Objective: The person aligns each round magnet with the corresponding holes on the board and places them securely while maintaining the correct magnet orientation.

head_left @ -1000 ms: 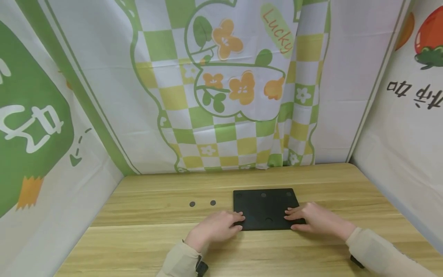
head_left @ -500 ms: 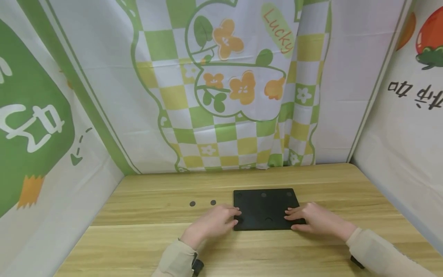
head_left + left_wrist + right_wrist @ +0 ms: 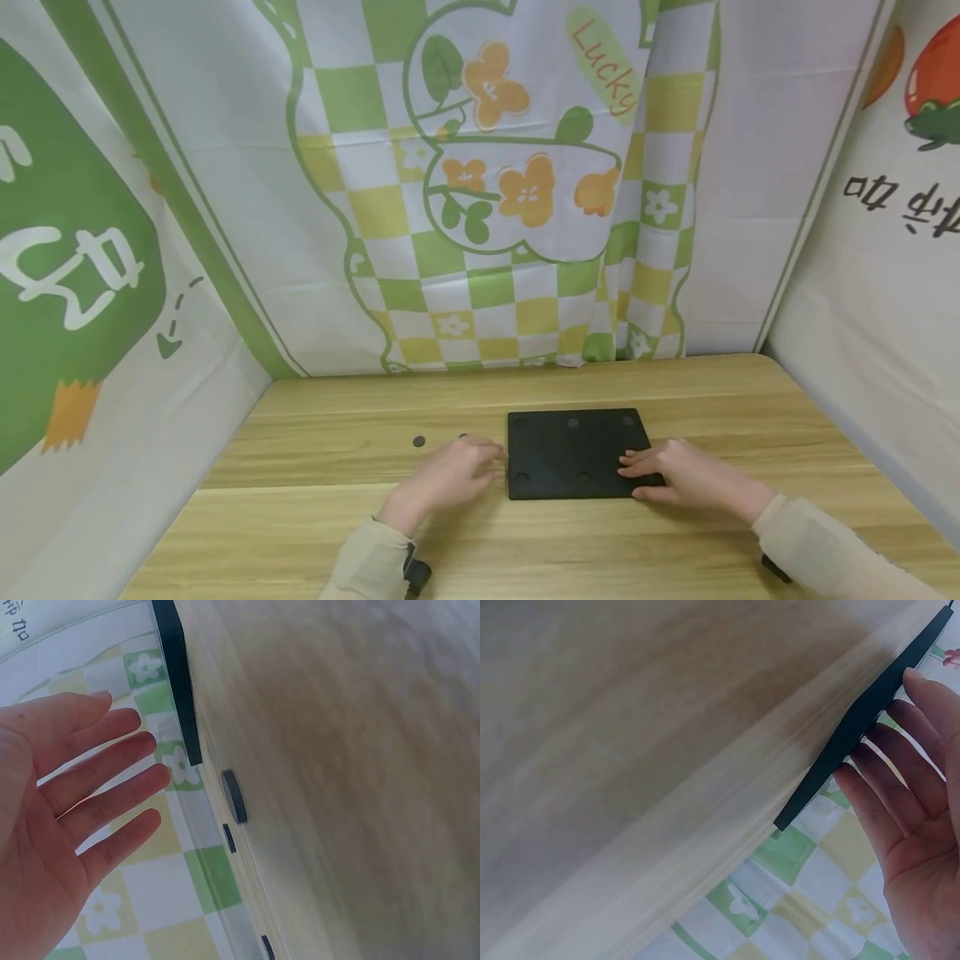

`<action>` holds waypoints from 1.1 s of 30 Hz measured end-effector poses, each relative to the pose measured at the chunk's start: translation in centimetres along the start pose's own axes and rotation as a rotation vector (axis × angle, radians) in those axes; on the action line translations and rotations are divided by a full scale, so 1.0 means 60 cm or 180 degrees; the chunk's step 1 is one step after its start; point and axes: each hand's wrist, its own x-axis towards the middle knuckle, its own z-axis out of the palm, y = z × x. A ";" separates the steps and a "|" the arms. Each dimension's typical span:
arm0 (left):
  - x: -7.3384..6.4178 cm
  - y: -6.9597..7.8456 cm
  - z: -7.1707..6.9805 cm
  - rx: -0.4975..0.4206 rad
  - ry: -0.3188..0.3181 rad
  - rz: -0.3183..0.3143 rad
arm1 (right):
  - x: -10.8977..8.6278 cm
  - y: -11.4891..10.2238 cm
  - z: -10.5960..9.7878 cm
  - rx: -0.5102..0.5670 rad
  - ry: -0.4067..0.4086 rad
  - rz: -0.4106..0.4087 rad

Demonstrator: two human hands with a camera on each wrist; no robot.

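Observation:
A flat black rectangular board point(image 3: 555, 454) with faint round marks on its face lies on the wooden table. My right hand point(image 3: 678, 473) rests on its right end, the fingertips on top and the thumb by the near edge. In the right wrist view those fingers point(image 3: 889, 799) stretch out to the board's edge point(image 3: 847, 727). Left of the board, and apart from it, is my left hand point(image 3: 446, 477), holding nothing, its fingers loosely extended. One small dark disc point(image 3: 419, 441) shows beyond the left hand; another disc point(image 3: 463, 435) is partly hidden by it.
Three discs stand out along the tabletop in the left wrist view, the closest disc point(image 3: 234, 796) near the board's corner. A printed checkered curtain point(image 3: 487, 292) hangs behind the wooden table point(image 3: 675, 558). Printed cloth walls stand at both sides.
My left hand has let go of the board's left end and moved left, now covering part of one disc. The right hand and the board have stayed in place.

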 end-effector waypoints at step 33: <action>-0.033 -0.056 -0.011 -0.0870 -0.0297 -0.0390 | 0.000 -0.001 0.001 0.0049 0.0023 0.0044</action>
